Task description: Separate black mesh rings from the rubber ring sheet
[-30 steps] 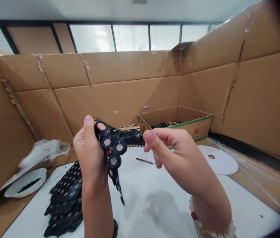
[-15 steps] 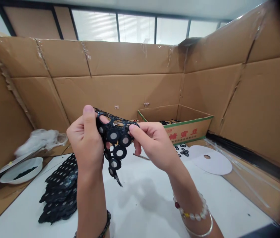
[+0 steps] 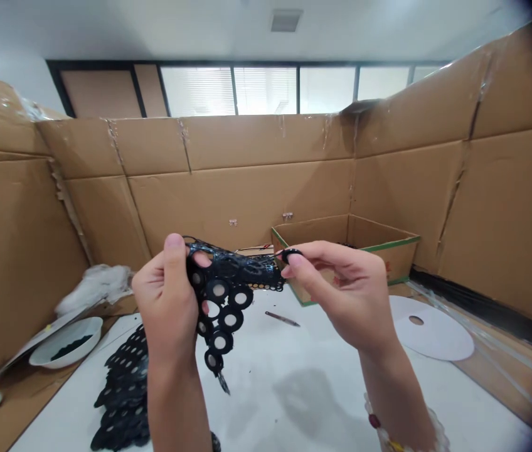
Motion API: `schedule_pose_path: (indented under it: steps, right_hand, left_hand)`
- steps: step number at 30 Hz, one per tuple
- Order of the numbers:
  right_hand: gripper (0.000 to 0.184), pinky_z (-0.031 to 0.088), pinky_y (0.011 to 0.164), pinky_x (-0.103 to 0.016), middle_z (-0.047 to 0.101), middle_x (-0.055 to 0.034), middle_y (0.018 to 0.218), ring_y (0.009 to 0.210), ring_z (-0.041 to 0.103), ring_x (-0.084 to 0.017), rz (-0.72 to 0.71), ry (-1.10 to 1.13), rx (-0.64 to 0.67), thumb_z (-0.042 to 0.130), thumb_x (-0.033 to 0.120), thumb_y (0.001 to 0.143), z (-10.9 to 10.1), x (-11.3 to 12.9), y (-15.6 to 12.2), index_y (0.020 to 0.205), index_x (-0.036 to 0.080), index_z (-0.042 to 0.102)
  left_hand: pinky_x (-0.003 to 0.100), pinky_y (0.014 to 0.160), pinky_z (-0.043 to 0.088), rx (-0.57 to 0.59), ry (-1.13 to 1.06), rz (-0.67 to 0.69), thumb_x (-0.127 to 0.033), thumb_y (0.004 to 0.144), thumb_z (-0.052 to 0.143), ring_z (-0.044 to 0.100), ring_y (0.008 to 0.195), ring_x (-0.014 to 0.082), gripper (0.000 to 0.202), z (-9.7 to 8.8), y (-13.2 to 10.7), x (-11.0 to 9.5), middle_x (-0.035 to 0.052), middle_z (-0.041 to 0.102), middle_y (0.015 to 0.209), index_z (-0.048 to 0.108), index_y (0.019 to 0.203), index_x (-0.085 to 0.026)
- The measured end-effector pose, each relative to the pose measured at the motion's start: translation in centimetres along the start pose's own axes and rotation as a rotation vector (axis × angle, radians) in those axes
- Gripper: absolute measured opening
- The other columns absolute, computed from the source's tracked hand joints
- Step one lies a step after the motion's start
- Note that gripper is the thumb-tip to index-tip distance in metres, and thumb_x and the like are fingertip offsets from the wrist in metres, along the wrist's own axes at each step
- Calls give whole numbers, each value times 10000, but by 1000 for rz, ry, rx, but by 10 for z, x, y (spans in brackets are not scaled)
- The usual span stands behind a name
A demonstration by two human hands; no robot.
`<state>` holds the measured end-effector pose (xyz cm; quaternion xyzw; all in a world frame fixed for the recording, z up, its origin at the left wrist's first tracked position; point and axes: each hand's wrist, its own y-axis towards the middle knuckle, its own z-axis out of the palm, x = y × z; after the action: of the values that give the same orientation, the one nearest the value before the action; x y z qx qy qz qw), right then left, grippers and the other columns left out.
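the left hand (image 3: 169, 295) pinches a black rubber web of punched rings (image 3: 221, 295) between thumb and fingers, its lower end hanging free above the middle of the white bench (image 3: 266, 402). the right hand (image 3: 345, 289) is drawn narrow, thumb and forefinger nipping one small black ring (image 3: 289, 254) at the web's edge. a slack pinch could drop that ring, and a hard pull could tear the thin links. near the bench's left edge lies a heap of punched black sheet (image 3: 125, 389); beyond it, a white bowl (image 3: 66, 342) holds small dark pieces. past the far right corner, an open cardboard box (image 3: 379, 251) stands, its contents hidden from here.
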<state>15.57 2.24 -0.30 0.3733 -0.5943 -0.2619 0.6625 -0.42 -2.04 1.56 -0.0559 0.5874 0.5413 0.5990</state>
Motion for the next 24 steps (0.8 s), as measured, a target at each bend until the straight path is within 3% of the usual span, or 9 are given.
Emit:
schedule_pose_path:
  steps: [7, 12, 14, 17, 20, 22, 24]
  right_hand:
    - [139, 497, 562, -181, 639, 49, 627, 565, 597, -67, -44, 167, -239, 617, 218, 890, 1, -2, 2, 757, 201, 655]
    - [147, 431, 499, -205, 588, 41, 608, 544, 556, -84, -81, 197, -437, 634, 241, 895, -10, 0, 1, 753, 205, 651]
    - [143, 428, 508, -219, 578, 35, 609, 547, 547, -90, -121, 176, -503, 636, 225, 892, -15, 0, 0, 752, 207, 655]
    - [134, 421, 503, -223, 574, 28, 617, 560, 543, -92, -142, 187, -528, 635, 210, 887, -17, -1, 3, 756, 205, 661]
    - [139, 408, 502, -220, 565, 25, 622, 562, 532, -88, -130, 194, -524, 628, 205, 886, -20, -2, 9, 751, 195, 657]
    - [121, 397, 490, -224, 549, 29, 638, 550, 519, -84, -174, 181, -578, 624, 192, 884, -29, -1, 9, 764, 194, 644]
    - [128, 382, 465, -217, 523, 37, 672, 550, 515, -81, -219, 126, -633, 576, 236, 924, -49, -1, 5, 805, 209, 617]
  left_hand:
    - [222, 256, 234, 129, 88, 199, -404, 928, 571, 399, 296, 55, 411, 4, -11, -2, -52, 562, 477, 659, 568, -226]
    - [241, 358, 324, 233, 92, 204, -372, 929, 580, 475, 412, 90, 398, 14, -28, -9, -31, 604, 538, 661, 563, -239]
    - [253, 384, 343, 270, 75, 201, -391, 923, 587, 478, 418, 108, 390, 17, -32, -9, -32, 556, 484, 666, 568, -250]
    - [271, 377, 314, 314, 58, 215, -407, 930, 569, 397, 362, 106, 373, 23, -36, -7, -47, 480, 429, 680, 603, -268]
    - [277, 391, 332, 377, 51, 249, -387, 946, 542, 391, 363, 108, 360, 28, -40, -4, -44, 511, 460, 687, 639, -268]
    - [274, 405, 343, 418, 87, 276, -371, 952, 529, 391, 371, 110, 363, 30, -40, -3, -44, 493, 443, 691, 646, -263]
    - [269, 398, 314, 356, 140, 290, -360, 941, 550, 358, 369, 98, 370, 27, -34, -2, -46, 487, 443, 680, 611, -254]
